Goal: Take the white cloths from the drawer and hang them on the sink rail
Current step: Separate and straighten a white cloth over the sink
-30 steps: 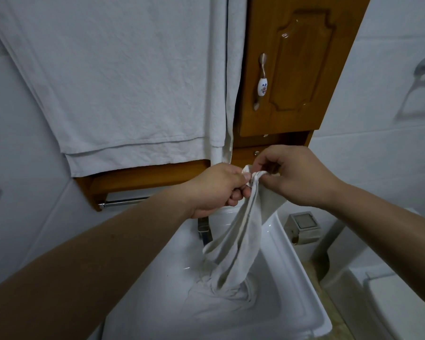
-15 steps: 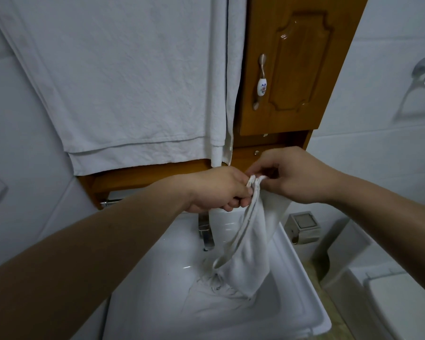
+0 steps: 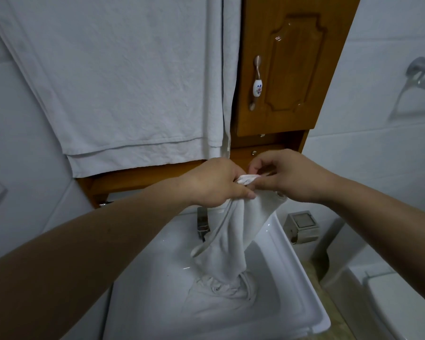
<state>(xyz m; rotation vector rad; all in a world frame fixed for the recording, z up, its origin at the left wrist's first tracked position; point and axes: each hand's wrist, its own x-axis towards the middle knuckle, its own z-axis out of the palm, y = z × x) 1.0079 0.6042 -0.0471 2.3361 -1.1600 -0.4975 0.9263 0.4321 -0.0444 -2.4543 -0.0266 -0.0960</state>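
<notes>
Now white cloth [image 3: 233, 244] below both hands.

matt cloth [image 3: 233, 231], glossy sink [image 3: 292, 273]

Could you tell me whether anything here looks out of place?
Yes: the white cloth held by both hands trails into the sink, its lower end bunched on the basin floor rather than hanging on a rail.
</notes>
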